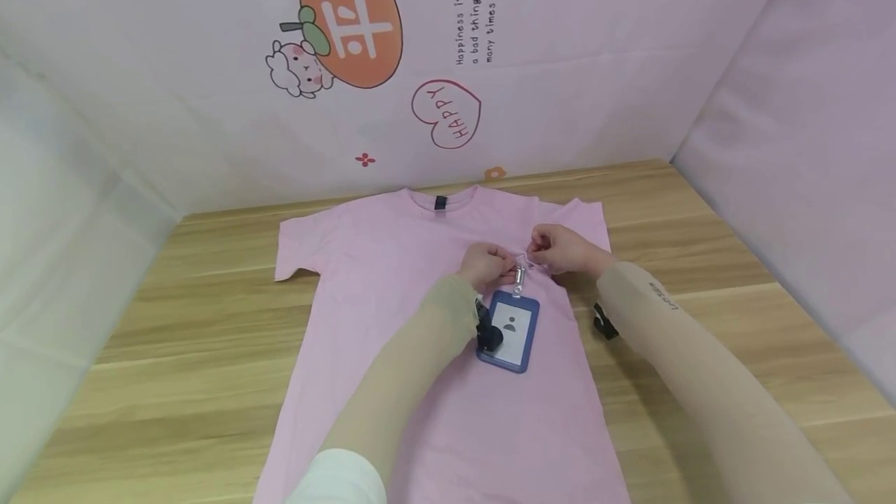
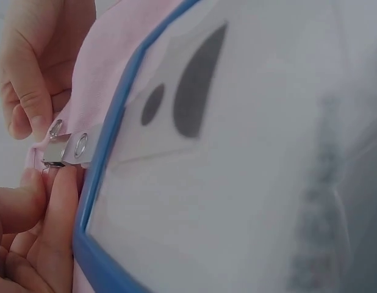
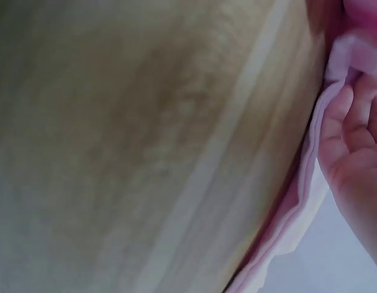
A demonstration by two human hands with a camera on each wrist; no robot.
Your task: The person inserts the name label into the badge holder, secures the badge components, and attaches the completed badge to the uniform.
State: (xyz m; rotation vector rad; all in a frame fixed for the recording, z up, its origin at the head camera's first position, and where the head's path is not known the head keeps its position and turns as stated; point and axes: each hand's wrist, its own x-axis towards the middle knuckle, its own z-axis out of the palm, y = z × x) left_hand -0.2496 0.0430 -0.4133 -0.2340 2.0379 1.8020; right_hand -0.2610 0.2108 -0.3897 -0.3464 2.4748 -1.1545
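A pink T-shirt [image 1: 392, 278] lies spread out with its collar at the far side. On its chest rests a blue-framed ID badge [image 1: 533, 333], partly hidden by the left wrist camera. The badge's metal clip [image 2: 57, 148] is at a raised fold of shirt cloth. My left hand [image 1: 484, 265] pinches at the clip, with thumb and fingers close under it in the left wrist view. Across from it, my right hand [image 1: 560, 247] pinches the shirt cloth beside the clip. In the right wrist view, the right hand's fingers [image 3: 359, 116] are curled against the cloth.
The shirt lies on a wood-grain table [image 1: 175, 348]. Behind the table hangs a pale printed cloth [image 1: 231, 123] with cartoon drawings and lettering, and similar plain cloth closes off both sides. Small black wrist cameras [image 1: 603, 322] sit on my wrists.
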